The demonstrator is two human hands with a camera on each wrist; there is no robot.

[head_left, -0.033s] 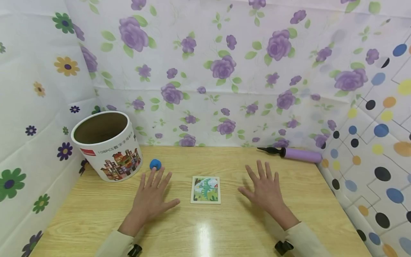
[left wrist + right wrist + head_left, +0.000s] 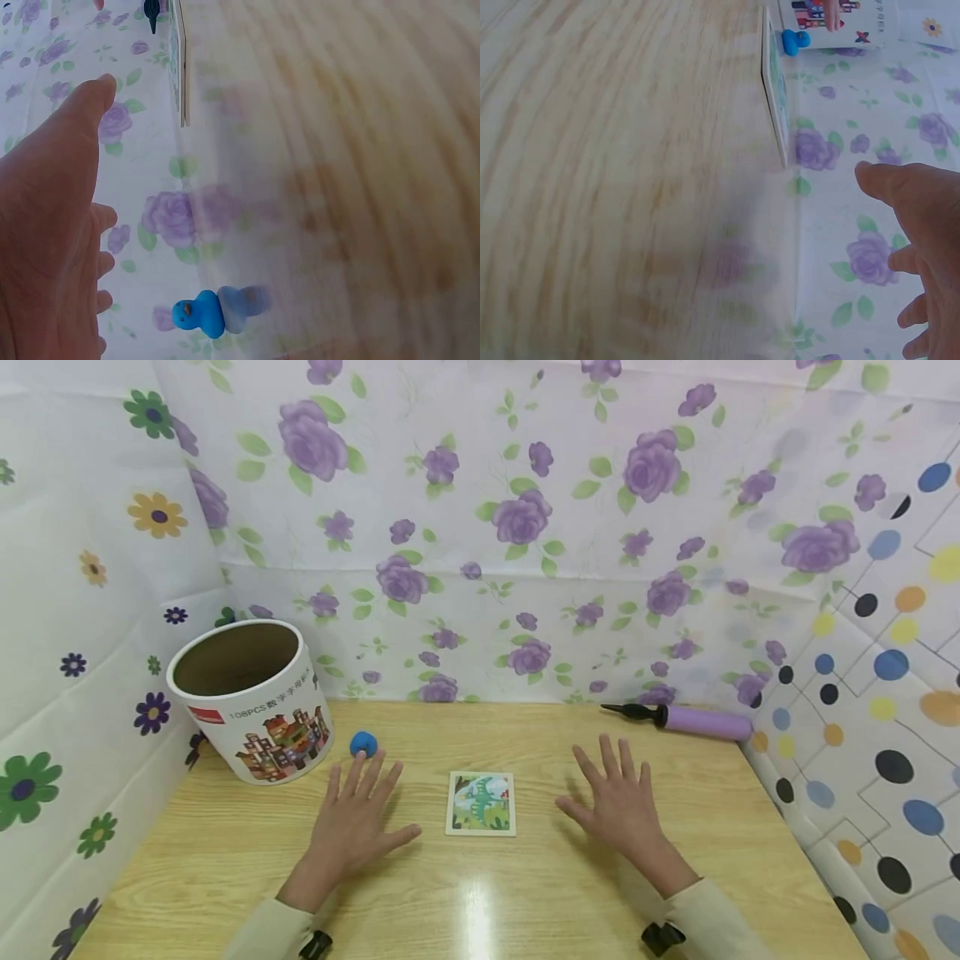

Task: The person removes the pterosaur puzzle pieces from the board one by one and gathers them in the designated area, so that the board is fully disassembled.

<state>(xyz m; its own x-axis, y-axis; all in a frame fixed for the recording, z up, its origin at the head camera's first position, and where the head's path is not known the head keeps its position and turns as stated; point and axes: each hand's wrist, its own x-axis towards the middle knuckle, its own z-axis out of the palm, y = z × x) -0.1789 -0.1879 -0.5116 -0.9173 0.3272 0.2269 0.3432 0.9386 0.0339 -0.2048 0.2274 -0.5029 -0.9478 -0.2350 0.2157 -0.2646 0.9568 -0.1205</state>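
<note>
My left hand is held over the table with its fingers spread, holding nothing. Just beyond its fingertips sits a small blue toy duck, seen in the left wrist view with a dark beak. Between my hands lies a flat square picture puzzle board with a green dinosaur on it and a pale border. My right hand, palm down with spread fingers, hovers to the right of the board and touches nothing.
A large white bucket with printed building blocks stands at the back left. A purple hand pump with a black nozzle lies at the back right. Flowered and dotted cloths enclose the wooden table.
</note>
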